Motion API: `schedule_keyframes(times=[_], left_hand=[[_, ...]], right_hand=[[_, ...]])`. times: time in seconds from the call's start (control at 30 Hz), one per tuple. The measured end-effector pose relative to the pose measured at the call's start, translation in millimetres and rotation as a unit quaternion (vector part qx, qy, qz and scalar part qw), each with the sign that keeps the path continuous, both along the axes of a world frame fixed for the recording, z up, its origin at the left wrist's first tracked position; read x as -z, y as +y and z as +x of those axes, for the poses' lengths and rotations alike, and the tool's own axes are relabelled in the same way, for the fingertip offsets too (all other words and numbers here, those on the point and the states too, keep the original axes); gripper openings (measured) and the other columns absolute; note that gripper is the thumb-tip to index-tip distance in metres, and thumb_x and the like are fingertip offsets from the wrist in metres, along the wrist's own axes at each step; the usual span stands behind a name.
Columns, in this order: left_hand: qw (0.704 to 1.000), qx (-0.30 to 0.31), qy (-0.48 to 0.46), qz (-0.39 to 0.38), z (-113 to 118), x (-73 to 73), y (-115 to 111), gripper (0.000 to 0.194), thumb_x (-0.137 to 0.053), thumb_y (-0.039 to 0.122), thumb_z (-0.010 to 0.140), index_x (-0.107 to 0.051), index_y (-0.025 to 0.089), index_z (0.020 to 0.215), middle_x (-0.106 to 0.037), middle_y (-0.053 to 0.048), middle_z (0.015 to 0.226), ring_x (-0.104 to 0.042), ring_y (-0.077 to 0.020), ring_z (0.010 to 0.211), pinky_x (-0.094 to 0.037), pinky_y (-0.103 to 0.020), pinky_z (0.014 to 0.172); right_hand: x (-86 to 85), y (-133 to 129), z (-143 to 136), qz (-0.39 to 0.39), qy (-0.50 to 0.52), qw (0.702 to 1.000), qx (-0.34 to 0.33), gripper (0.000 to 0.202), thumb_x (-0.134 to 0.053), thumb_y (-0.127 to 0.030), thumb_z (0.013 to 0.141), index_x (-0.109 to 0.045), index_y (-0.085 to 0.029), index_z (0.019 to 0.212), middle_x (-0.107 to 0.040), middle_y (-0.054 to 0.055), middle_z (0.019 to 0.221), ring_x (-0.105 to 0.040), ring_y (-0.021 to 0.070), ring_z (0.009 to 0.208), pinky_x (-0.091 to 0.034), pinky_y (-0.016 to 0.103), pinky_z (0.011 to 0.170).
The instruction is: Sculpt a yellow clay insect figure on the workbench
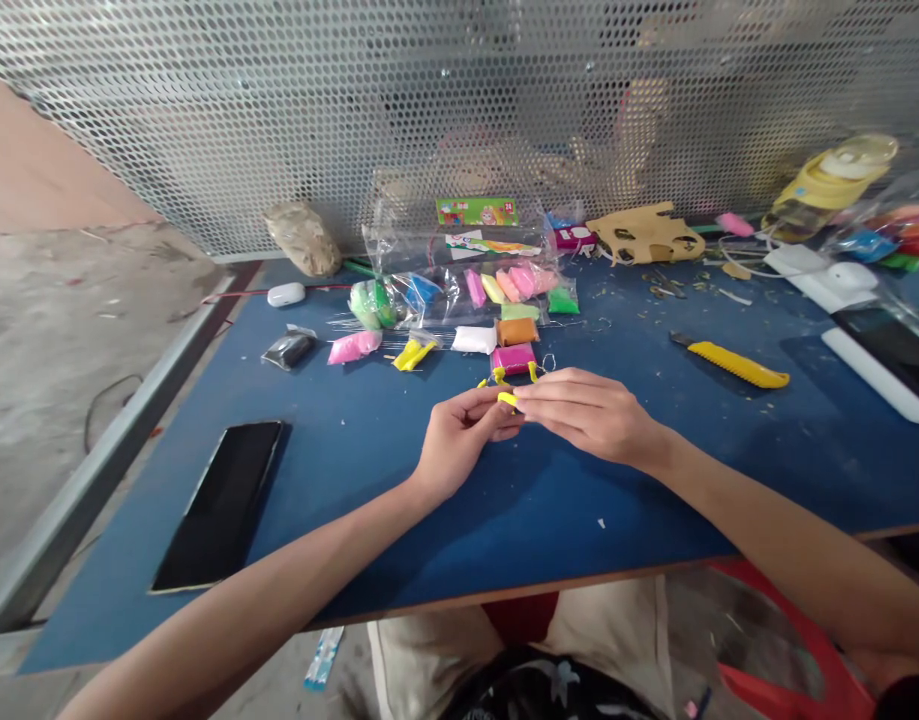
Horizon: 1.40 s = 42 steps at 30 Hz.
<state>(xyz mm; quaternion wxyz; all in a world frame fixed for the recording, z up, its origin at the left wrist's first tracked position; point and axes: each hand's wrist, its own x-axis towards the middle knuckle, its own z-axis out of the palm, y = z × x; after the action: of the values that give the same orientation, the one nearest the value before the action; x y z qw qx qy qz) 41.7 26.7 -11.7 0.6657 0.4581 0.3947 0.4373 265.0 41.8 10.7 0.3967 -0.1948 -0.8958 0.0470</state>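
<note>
Above the middle of the blue table, my left hand (455, 440) and my right hand (594, 410) meet, fingers closed around a small yellow piece of modelling clay (507, 399). Both hands pinch it between thumb and fingers; part of it is hidden. Just beyond my fingertips, small yellow clay shapes (533, 372) stand by a magenta clay packet (513, 358). White (474, 340) and brown (517, 332) clay packets lie behind that one. To their left are an opened yellow packet (414, 353), a pink packet (355, 347) and a black packet (289, 348).
A see-through bag of coloured clay (459, 290) lies at the back against a perforated metal panel (316, 120). A black phone (219, 505) is at left. On the right are a yellow box cutter (736, 364), a white power strip (811, 275) and a yellow-topped bottle (830, 190).
</note>
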Motion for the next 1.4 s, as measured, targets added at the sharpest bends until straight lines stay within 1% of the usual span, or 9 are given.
schedule_keyframes(times=[0.13,0.27,0.4,0.57,0.73,0.93,1.03,1.2,1.4], left_hand=[[1.000,0.019,0.023,0.004,-1.1,-1.9,-0.4,0.043,-0.079,0.045,0.086,-0.073,0.012,0.113,-0.081,-0.011,0.096,-0.079,-0.0243,0.086,-0.065,-0.036,0.084],[0.987,0.065,0.110,0.097,-3.2,-5.7,-3.3,0.038,-0.072,0.043,0.092,-0.074,0.012,0.113,-0.079,-0.008,0.096,-0.076,-0.0202,0.084,-0.062,-0.030,0.081],[0.963,0.098,0.170,0.184,-5.1,-7.5,-7.1,0.035,-0.066,0.040,0.096,-0.074,0.011,0.113,-0.078,-0.007,0.095,-0.072,-0.0190,0.084,-0.059,-0.027,0.076],[0.973,0.074,0.152,0.158,-2.3,-5.4,-6.7,0.037,-0.082,0.040,0.083,-0.073,0.014,0.109,-0.077,-0.006,0.096,-0.072,-0.0191,0.086,-0.059,-0.027,0.078],[0.979,0.065,0.115,0.158,-0.9,-6.0,-4.9,0.030,-0.075,0.039,0.091,-0.072,0.015,0.109,-0.077,-0.005,0.097,-0.071,-0.0165,0.087,-0.058,-0.025,0.079],[0.994,0.070,0.006,0.089,0.0,-6.0,-4.4,0.040,-0.076,0.038,0.091,-0.060,0.017,0.120,-0.077,-0.009,0.106,-0.076,-0.0220,0.101,-0.059,-0.034,0.095],[0.992,0.089,0.010,0.089,-0.4,-5.2,-4.0,0.045,-0.075,0.040,0.091,-0.060,0.018,0.127,-0.077,-0.010,0.110,-0.076,-0.0226,0.101,-0.059,-0.037,0.097],[0.984,0.098,0.098,0.112,-3.4,-6.4,-4.2,0.037,-0.065,0.051,0.096,-0.072,0.015,0.104,-0.075,-0.007,0.093,-0.071,-0.0185,0.084,-0.059,-0.029,0.080],[0.977,0.083,0.153,0.122,-2.9,-8.5,-8.4,0.047,-0.061,0.057,0.096,-0.069,0.012,0.086,-0.063,-0.002,0.073,-0.054,-0.0108,0.064,-0.046,-0.021,0.061]], right_hand=[[5.7,2.3,-1.4,-0.083,0.044,0.995,0.020,0.036,-0.075,-0.029,0.092,-0.069,-0.025,0.127,-0.074,0.005,0.114,-0.072,0.0181,0.102,-0.062,0.034,0.092],[9.4,6.4,-3.1,-0.102,0.001,0.994,0.051,0.058,-0.081,-0.052,0.082,-0.067,-0.025,0.132,-0.069,0.010,0.119,-0.067,0.0251,0.109,-0.057,0.042,0.094],[10.2,7.9,-4.7,-0.050,-0.043,0.997,0.049,0.051,-0.076,-0.050,0.088,-0.067,-0.025,0.131,-0.072,0.010,0.122,-0.067,0.0261,0.111,-0.052,0.044,0.095],[10.2,6.0,-7.2,-0.017,-0.066,0.996,0.058,0.051,-0.072,-0.048,0.093,-0.063,-0.020,0.135,-0.073,0.011,0.128,-0.066,0.0271,0.115,-0.049,0.045,0.098],[7.2,3.5,-7.3,-0.051,-0.091,0.994,0.027,0.075,-0.071,-0.054,0.092,-0.045,-0.020,0.153,-0.064,0.013,0.144,-0.060,0.0281,0.130,-0.046,0.046,0.109],[7.3,3.5,-6.1,-0.067,-0.077,0.995,0.015,0.072,-0.070,-0.047,0.094,-0.041,-0.024,0.156,-0.062,0.012,0.147,-0.058,0.0275,0.134,-0.045,0.047,0.112],[7.2,4.5,-5.6,-0.065,-0.069,0.995,0.019,0.074,-0.070,-0.048,0.094,-0.039,-0.023,0.157,-0.061,0.013,0.147,-0.057,0.0279,0.135,-0.045,0.048,0.113],[6.0,6.1,-6.5,-0.037,-0.067,0.997,0.017,0.069,-0.070,-0.046,0.095,-0.045,-0.023,0.154,-0.062,0.012,0.147,-0.057,0.0275,0.136,-0.043,0.049,0.114],[10.8,5.4,-9.9,-0.046,-0.053,0.997,0.026,0.060,-0.069,-0.048,0.095,-0.055,-0.022,0.148,-0.071,0.012,0.135,-0.065,0.0270,0.123,-0.048,0.049,0.107]])
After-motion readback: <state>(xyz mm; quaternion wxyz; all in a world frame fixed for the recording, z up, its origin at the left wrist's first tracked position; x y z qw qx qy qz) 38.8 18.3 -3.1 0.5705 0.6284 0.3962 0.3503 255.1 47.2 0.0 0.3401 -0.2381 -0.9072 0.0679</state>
